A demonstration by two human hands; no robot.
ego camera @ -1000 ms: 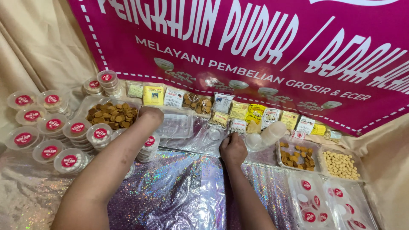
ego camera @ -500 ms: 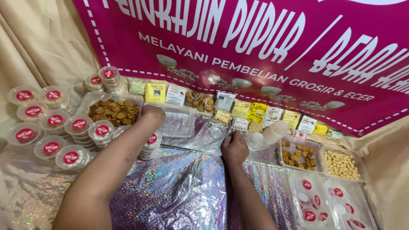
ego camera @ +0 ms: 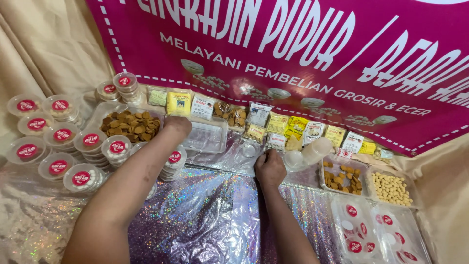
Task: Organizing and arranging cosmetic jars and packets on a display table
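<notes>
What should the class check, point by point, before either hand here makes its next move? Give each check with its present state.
1. Left hand in view, at the near edge of the clear empty tray: ok.
2. Right hand in view beside the clear plastic wrap: ok.
3. What the right hand's fingers grip: cannot tell.
4. Tray of brown discs free of the left hand: ok.
5. Stacked lidded tubs beside the left forearm standing upright: ok.
6. Whether the left hand holds anything: cannot tell.

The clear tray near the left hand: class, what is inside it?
The clear tray holds a heap of flat brown round pieces. The left hand rests at its right edge, covering that corner; the tray's bottom is hidden beneath the heap.
</notes>
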